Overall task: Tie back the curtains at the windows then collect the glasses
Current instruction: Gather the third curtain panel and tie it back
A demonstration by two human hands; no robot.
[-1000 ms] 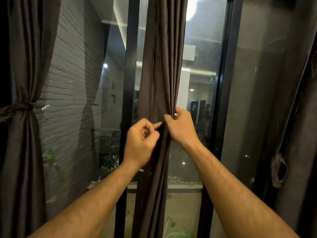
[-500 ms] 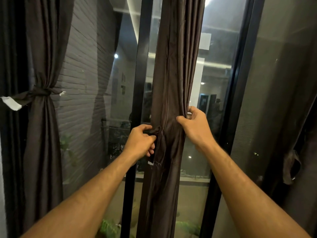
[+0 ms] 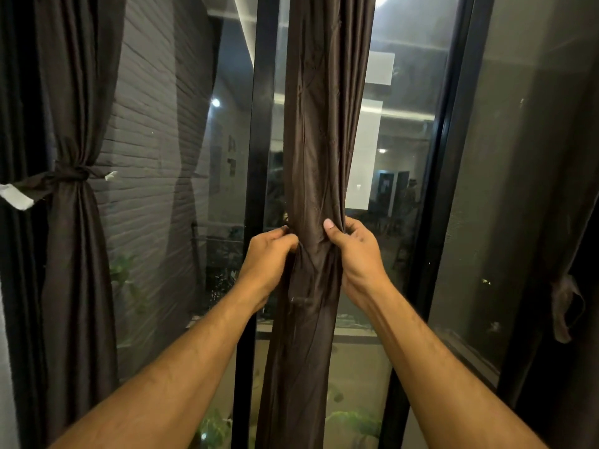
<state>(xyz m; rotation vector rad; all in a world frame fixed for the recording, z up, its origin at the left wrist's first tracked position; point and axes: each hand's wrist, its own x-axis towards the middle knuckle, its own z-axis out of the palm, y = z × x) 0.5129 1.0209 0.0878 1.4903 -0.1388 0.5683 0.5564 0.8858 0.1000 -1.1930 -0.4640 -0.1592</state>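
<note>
Both hands bunch the middle curtain.
The curtain (image 3: 319, 157) hangs at frame centre; left hand (image 3: 269, 254) grips its left edge, right hand (image 3: 356, 254) its right, cloth gathered between them.

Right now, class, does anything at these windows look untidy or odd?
Yes. The right curtain's tie-back dangles as a limp empty loop, holding nothing. On the tied left curtain, a white strip sticks out from its tie. The middle curtain is only bunched between both hands.
</note>
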